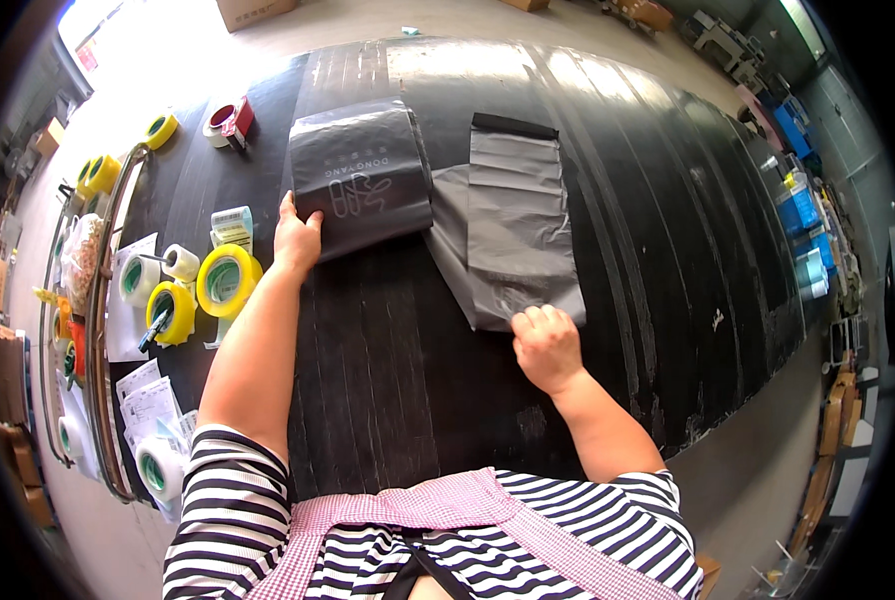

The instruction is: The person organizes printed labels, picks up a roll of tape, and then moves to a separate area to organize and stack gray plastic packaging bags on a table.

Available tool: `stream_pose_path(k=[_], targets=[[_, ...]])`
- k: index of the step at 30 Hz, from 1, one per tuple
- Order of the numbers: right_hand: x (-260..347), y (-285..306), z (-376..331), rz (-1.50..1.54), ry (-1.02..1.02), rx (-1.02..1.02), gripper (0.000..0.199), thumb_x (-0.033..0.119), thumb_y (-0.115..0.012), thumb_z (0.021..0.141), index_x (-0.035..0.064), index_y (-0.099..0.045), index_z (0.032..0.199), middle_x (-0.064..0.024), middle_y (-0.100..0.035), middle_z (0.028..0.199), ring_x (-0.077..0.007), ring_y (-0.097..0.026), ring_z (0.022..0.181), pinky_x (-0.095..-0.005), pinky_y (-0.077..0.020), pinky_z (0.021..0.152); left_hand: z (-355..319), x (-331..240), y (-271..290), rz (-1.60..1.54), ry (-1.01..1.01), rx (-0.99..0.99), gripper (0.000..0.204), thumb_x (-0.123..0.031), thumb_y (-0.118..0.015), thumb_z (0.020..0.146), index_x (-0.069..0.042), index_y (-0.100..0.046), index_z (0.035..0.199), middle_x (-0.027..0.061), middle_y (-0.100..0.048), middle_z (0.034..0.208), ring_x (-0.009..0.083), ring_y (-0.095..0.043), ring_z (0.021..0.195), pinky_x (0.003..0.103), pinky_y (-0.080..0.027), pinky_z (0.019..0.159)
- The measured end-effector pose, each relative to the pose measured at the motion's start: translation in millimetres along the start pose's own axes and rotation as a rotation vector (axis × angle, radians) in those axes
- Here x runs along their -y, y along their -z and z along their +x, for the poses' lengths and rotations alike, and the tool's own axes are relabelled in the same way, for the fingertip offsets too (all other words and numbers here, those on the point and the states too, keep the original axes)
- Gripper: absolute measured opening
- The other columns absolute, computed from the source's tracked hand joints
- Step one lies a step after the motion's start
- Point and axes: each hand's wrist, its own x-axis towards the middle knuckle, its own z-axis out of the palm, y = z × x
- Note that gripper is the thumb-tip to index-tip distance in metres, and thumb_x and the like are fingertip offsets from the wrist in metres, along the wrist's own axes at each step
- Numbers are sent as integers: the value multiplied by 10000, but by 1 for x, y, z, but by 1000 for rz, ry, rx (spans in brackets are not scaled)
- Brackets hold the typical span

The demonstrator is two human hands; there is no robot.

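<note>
My left hand [297, 238] grips the lower left edge of a dark grey plastic mailing bag [362, 195] with white print, lying flat on the black table. Its thumb rests on top and the other fingers run along the side. To the right, my right hand [548, 345] is closed, pinching the near edge of a lighter grey mailing bag [517, 220]. That bag has a black strip across its far end. Another layer of grey plastic [452, 215] spreads out beneath it and reaches the printed bag's right edge.
Left of my arm lie yellow tape rolls [229, 281], a white roll [159, 466], paper slips [152, 405] and a marker [154, 331]. A red tape dispenser [233, 124] stands farther back. A metal rail [95, 350] borders the table's left side. Blue items [797, 210] sit beyond the right edge.
</note>
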Motion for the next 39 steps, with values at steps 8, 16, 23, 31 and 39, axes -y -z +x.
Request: stream_pose_path(k=[8,16,23,31,39], targets=[[-14,66,-100,450,-100,268,391,311,-846,712,81,-731,1005,-63,-706,903,-271,-664,873,-382,-530,802,-65,-54,-20,176,-722,-178,222,-85,-696,802,-74,-693,1023,117,-645,1029,321,-577,1108,427,-434,973],[-123,-15,-58,887,-1174,-214,616,118,-756,870,7,-480,1409,-158,-553,1289,-211,-632,979,-336,-537,798,-204,-137,-137,-376,301,644,826,-256,-788,832,-32,-351,1496,205,-527,1403,310,-527,1283,436,-467,1028],[-159,-22,-39,1281,-1296,30,503,259,-756,881,-20,-577,1261,-12,-632,876,-62,-516,618,-222,-366,479,-196,-178,-143,-792,171,717,657,77,-608,776,-32,-516,1417,159,-655,1255,281,-629,1136,373,-521,939],[-149,74,-129,1619,-1098,-151,592,491,-408,1062,-7,-530,1358,-154,-647,1236,-251,-642,1126,-390,-519,968,-303,-170,-65,-351,-1175,1376,398,-141,-542,936,-33,-594,1316,188,-588,1349,362,-541,1260,438,-426,1078],[-74,100,-239,1393,-1301,222,544,266,-777,896,37,-537,1327,-8,-624,1164,-83,-590,948,-219,-482,767,-331,-71,-106,83,-1654,1069,383,-197,-544,923,-80,-656,1270,144,-596,1359,338,-497,1319,450,-352,1146]])
